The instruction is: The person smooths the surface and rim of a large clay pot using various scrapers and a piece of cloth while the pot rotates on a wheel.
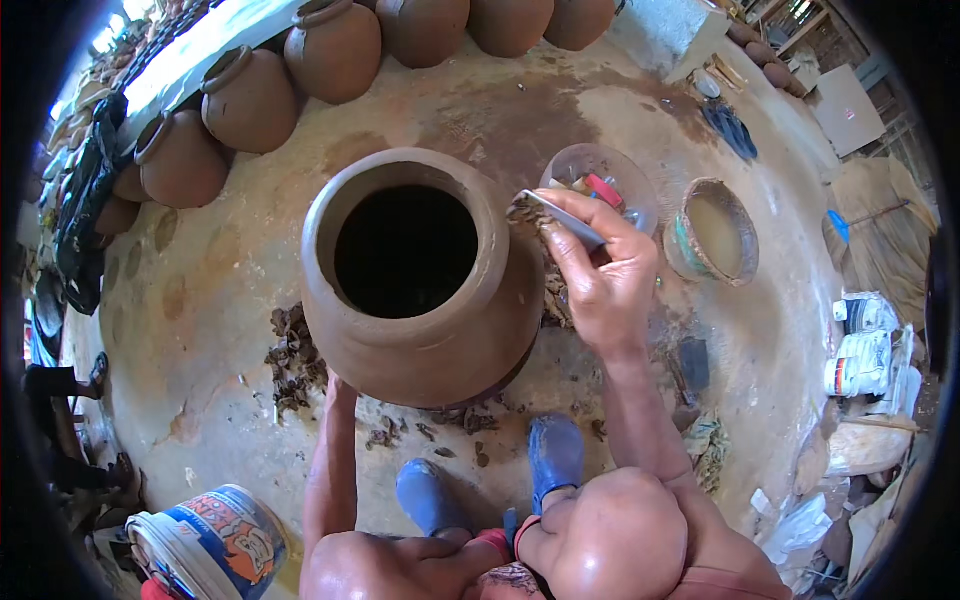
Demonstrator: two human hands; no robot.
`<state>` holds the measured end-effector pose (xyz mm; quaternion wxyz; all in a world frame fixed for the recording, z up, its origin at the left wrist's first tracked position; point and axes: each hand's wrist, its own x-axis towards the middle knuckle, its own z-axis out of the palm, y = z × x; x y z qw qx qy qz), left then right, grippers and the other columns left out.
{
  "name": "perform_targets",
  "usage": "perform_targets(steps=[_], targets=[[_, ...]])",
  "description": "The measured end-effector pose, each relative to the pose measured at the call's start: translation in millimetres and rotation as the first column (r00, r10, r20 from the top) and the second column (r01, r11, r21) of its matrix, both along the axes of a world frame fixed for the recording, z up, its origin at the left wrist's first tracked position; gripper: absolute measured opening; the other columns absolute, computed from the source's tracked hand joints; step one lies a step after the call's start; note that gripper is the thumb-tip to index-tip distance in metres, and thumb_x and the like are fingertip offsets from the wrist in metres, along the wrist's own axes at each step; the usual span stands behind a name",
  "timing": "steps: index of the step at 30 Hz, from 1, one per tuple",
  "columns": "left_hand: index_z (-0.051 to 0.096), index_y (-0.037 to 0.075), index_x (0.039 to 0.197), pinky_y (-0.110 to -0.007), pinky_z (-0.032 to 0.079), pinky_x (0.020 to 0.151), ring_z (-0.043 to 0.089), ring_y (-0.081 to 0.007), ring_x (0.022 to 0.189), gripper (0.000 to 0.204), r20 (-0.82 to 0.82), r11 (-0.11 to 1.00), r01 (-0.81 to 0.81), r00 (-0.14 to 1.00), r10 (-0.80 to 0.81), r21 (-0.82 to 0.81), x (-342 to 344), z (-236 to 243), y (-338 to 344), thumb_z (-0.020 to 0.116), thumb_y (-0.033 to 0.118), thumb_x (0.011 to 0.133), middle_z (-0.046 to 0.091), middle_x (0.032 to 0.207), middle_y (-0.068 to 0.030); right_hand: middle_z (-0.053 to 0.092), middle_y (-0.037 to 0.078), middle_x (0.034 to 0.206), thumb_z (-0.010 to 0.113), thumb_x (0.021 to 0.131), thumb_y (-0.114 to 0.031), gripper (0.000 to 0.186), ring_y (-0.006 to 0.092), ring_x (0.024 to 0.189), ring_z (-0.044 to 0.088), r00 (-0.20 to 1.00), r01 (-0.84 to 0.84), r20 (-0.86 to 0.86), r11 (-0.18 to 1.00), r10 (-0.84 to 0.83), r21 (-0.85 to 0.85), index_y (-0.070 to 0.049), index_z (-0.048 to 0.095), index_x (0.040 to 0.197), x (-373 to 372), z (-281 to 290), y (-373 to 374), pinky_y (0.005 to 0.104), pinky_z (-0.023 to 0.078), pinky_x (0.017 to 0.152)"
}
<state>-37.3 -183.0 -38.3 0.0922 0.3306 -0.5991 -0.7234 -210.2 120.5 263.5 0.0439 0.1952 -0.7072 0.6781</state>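
A large wet clay pot (420, 355) with a wide round mouth stands in front of my knees, its inside dark. My right hand (608, 265) is closed on a thin flat scraper (572, 222) beside the pot's right rim. Brown clay shavings (528, 212) cling to the scraper's edge. At the pot's lower left side, my left hand (338, 385) reaches behind the wall; only the wrist area shows and its fingers are hidden.
Clay scraps (290, 360) lie around the pot's base. A clear basin (590, 160) of small tools and a bucket of murky water (712, 232) stand to the right. Finished-shape pots (335, 55) line the back. A printed paint bucket (215, 540) is at the near left.
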Motion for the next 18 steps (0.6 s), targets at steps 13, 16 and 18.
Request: perform_targets(steps=[13, 16, 18], targets=[[0.041, 0.010, 0.145, -0.040, 0.062, 0.075, 0.070, -0.0284, 0.101, 0.050, 0.211, 0.887, -0.297, 0.949, 0.234, 0.353, 79, 22, 146, 0.059, 0.030, 0.103, 0.063, 0.128, -0.0145, 0.077, 0.013, 0.103, 0.065, 0.091, 0.007, 0.023, 0.0138, 0.092, 0.071, 0.995, -0.076, -0.070, 0.997, 0.075, -0.018, 0.003, 0.074, 0.111, 12, 7, -11, 0.0270, 0.055, 0.082], [0.040, 0.011, 0.141, -0.033, 0.061, 0.058, 0.073, -0.0258, 0.086, 0.047, 0.304, 0.848, -0.147, 0.952, -0.018, 0.510, 74, 59, 178, 0.060, 0.031, 0.103, 0.064, 0.118, -0.0130, 0.073, 0.008, 0.108, 0.061, 0.094, 0.007, 0.025, 0.0105, 0.097, 0.066, 0.996, -0.086, -0.030, 0.996, 0.087, 0.024, 0.004, 0.073, 0.116, 15, 8, -2, 0.0231, 0.052, 0.087], [0.044, 0.014, 0.138, -0.032, 0.059, 0.057, 0.072, -0.0251, 0.081, 0.043, 0.207, 0.887, -0.219, 0.968, 0.144, 0.407, 78, 41, 140, 0.060, 0.030, 0.102, 0.065, 0.115, -0.0118, 0.075, 0.010, 0.100, 0.065, 0.091, 0.007, 0.023, 0.0116, 0.088, 0.068, 0.997, -0.053, -0.050, 0.999, 0.053, 0.003, 0.004, 0.074, 0.112, 20, 10, -7, 0.0247, 0.053, 0.080]])
